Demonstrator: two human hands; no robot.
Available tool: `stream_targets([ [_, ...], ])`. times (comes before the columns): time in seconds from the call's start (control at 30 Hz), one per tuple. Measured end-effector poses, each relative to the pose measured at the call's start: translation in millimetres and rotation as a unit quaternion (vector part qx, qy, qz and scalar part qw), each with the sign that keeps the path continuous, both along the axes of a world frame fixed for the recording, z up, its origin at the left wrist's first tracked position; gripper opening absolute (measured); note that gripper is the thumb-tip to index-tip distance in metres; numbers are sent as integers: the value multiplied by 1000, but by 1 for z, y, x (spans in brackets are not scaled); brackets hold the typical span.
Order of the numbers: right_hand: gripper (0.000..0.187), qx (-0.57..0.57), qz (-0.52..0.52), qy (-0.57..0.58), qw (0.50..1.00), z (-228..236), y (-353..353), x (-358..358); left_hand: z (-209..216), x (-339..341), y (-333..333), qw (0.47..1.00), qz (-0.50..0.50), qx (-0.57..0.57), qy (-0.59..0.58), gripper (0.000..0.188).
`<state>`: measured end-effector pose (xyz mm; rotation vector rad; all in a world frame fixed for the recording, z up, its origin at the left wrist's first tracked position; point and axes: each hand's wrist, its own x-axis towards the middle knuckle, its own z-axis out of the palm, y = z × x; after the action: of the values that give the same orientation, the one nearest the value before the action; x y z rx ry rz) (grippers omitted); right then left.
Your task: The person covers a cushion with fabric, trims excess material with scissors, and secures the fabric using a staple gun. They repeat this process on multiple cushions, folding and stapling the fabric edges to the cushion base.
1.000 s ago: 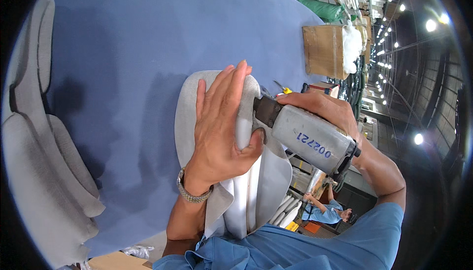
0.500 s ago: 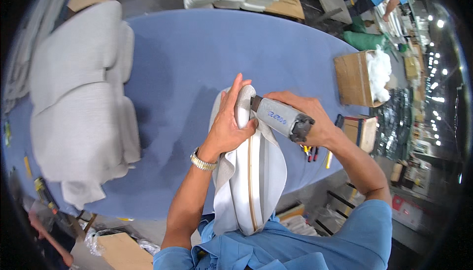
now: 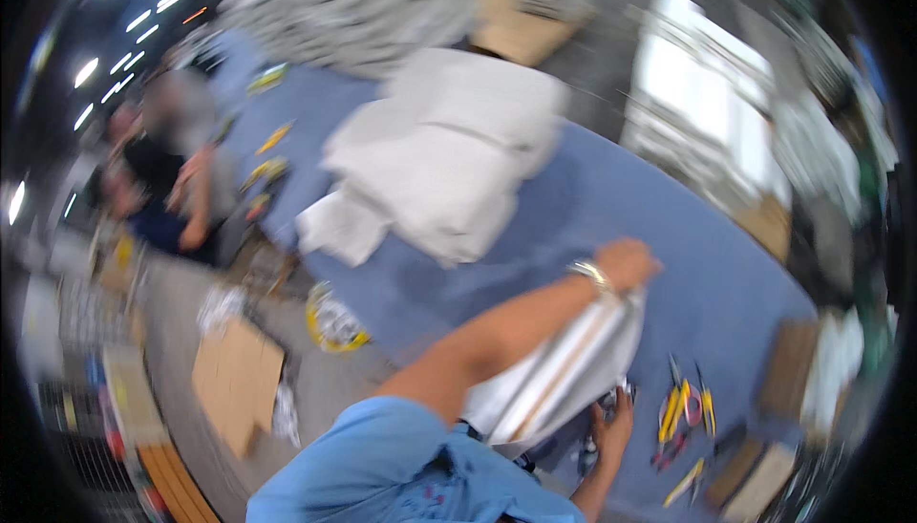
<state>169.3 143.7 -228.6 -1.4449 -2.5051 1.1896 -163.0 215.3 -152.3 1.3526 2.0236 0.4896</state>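
A white padded cushion with a light grey fabric cover and a tan strip along its length stands on edge against my front. My left hand, with a metal watch at the wrist, is closed over its far upper end; the fingers are partly smeared by motion. Low on the cushion's right side, my right hand is wrapped round a grey hand tool that looks like a staple gun. Most of the tool is hidden by the hand and the cushion.
Folded grey fabric covers lie on the blue table. Yellow- and red-handled pliers lie to the right, near a carton of white stuffing. Another person is at the far left. White stacks stand beyond the table.
The view has swung left. My right hand has lowered the tool from the cushion's top to its right side. My left hand has gone from lying along the cushion's top to closing over its end.
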Motion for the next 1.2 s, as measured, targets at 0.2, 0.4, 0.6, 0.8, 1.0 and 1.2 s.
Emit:
stream_targets([
  [0.2, 47, -263, -63, 266, 925, -64, -25, -14, -17, -6, -29, 981, 189, 49, -12, 48],
  [0.4, 41, -311, 7, 244, 919, -112, -58, -9, 54, -23, -68, 975, 175, 134, 20, 50],
  [0.6, 49, -392, -152, 255, 871, -55, -115, -48, 162, -20, -184, 929, 189, 306, 90, 50],
  [0.8, 42, -281, -156, 224, 920, -130, -127, -64, 174, 6, -363, 925, 242, 243, 163, 64],
  [1.0, 42, -263, -133, 228, 928, -98, -147, -86, 102, -31, -506, 902, 391, 48, 179, 55],
  [1.2, 42, -198, -8, 243, 950, -4, -148, -111, -15, -42, -588, 880, 470, -70, -16, 64],
])
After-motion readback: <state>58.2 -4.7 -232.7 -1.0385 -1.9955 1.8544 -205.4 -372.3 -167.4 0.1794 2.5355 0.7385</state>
